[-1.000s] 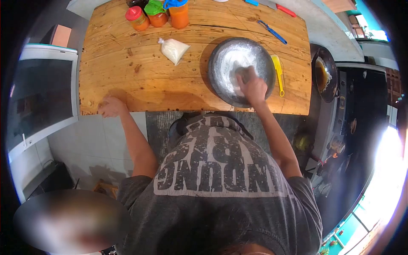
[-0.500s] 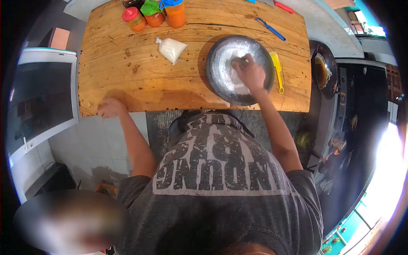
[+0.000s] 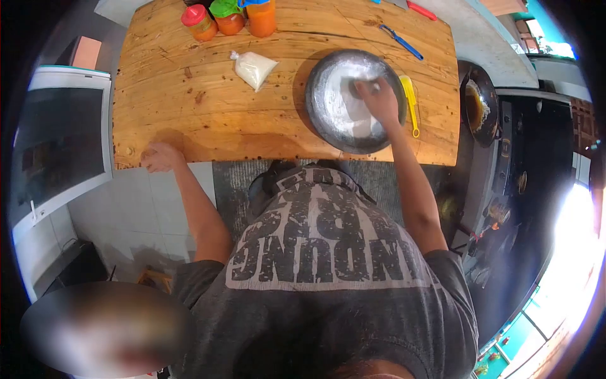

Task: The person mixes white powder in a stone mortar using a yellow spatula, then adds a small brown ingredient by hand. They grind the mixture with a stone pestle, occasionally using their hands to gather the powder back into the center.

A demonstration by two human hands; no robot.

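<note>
A wide, dark stone mortar (image 3: 320,117) sits near the table's front edge, with pale, whitish matter smeared over its inside. My right hand (image 3: 380,104) is closed around a dark stone pestle (image 3: 355,87) inside it; motion blurs the pestle, and the fingers partly cover it. Off to the left, my left hand (image 3: 161,156) grips the front edge of the wooden table (image 3: 208,120) near its corner. A knotted clear bag of white granules (image 3: 254,69) lies left of the mortar. Close by the mortar's right side is a yellow plastic utensil (image 3: 410,107).
Lidded containers with red (image 3: 199,24), green (image 3: 228,18) and blue (image 3: 260,18) tops stand at the back left. A blue-handled peeler (image 3: 402,43) and a red-handled knife (image 3: 421,10) lie at the back right. Beyond the right edge is a pan with oil (image 3: 478,110) on the stove.
Inside the mortar, my right hand has shifted slightly to the right and turned with the pestle. My left hand stays at the table edge. The whole view has moved a little.
</note>
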